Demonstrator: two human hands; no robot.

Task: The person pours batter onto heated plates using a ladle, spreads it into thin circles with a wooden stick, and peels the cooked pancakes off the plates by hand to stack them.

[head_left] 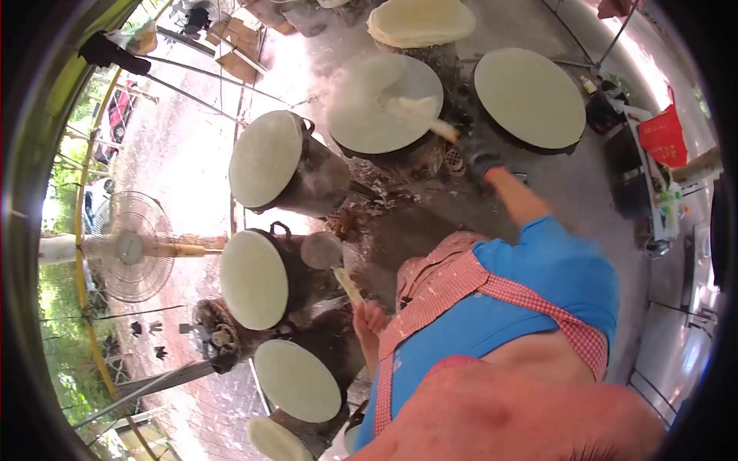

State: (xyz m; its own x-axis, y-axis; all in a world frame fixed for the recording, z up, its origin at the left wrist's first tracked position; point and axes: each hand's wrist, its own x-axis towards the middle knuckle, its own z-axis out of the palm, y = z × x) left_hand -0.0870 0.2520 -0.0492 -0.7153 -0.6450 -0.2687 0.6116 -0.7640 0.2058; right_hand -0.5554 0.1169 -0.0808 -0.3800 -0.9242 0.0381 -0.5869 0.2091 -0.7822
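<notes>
My left hand, bare, is closed round the pale handle of a ladle, whose round head is beside a dark stove. My right hand, in a dark glove, grips a wooden-handled tool. Its pale, motion-blurred end lies over a large round griddle with a whitish surface and haze above it. Pale layers cover the griddle at the upper right, the one on the left, the one below it and the lower one.
A round pale stack stands at the top. At the left is a standing fan. On the right, a side table holds a red bag and containers. Another pale round surface is at the bottom.
</notes>
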